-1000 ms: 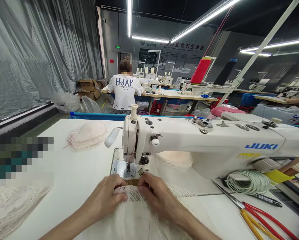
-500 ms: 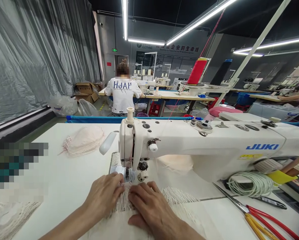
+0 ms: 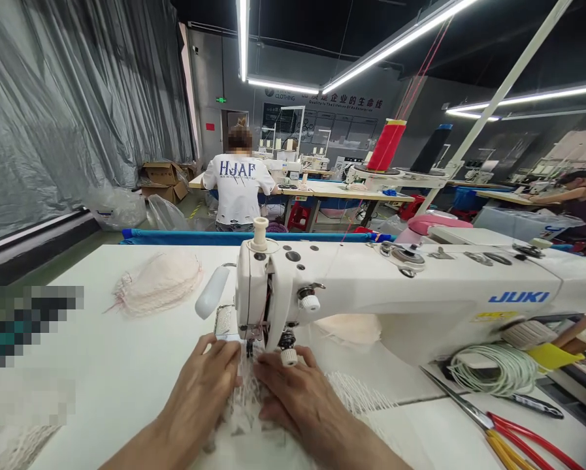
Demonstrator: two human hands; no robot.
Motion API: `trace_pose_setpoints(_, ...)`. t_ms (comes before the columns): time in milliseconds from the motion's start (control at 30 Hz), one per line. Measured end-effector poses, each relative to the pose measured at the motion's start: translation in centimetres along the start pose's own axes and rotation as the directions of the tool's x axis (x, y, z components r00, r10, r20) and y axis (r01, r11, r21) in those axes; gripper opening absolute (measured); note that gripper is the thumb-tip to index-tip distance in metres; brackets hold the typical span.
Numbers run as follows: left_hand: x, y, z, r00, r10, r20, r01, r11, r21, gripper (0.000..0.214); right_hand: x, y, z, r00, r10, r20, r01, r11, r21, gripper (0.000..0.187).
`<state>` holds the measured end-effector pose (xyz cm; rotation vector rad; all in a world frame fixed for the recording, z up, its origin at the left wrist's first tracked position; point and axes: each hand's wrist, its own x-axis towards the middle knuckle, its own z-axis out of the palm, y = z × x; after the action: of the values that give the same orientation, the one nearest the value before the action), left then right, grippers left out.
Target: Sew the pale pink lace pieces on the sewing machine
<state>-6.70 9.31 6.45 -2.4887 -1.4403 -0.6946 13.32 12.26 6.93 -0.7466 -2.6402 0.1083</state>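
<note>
A cream, fringed lace fabric (image 3: 244,408) lies under the needle area of a white sewing machine (image 3: 371,277). My left hand (image 3: 202,385) is at the fabric's left side, close to the presser foot (image 3: 249,348), its fingers closed on the edge. On the other side my right hand (image 3: 305,398) has bent fingers gathered on the same fabric, with its fingertips partly hidden behind the machine's thread dial. Long loose fringe (image 3: 361,391) spreads out to the right of that hand.
Stacked pale pink fabric pieces (image 3: 158,284) lie on the table's left; another pale piece (image 3: 351,328) sits behind the machine arm. Scissors (image 3: 483,418) and a coil of pale cord (image 3: 491,369) are at right. A red thread cone (image 3: 387,145) stands behind. A person (image 3: 238,183) sits ahead.
Both hands and the fabric have moved slightly forward, closer to the needle. The hands now sit more evenly on either side of the presser foot. The camera view has shifted a little.
</note>
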Motion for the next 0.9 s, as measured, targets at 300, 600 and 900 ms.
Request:
trace_pose_setpoints(300,1.1,-1.0,-1.0,0.998,-0.018,0.053,0.02,0.999,-0.05,0.029,0.0,0.4,-0.8,0.982,-0.187,-0.014,0.187,0.982,0.009,0.066)
trace_pose_setpoints(600,-2.3,3.0,-1.8,0.999,-0.02,-0.045,0.01,0.975,-0.221,0.017,-0.1,-1.3,-0.5,0.97,-0.178,-0.163,0.188,0.981,0.049,0.024)
trace_pose_setpoints(900,-2.0,2.2,-1.5,0.987,0.018,-0.157,-0.02,1.0,-0.009,0.033,0.0,-1.5,0.1,0.972,-0.139,-0.191,0.15,0.988,0.045,0.021)
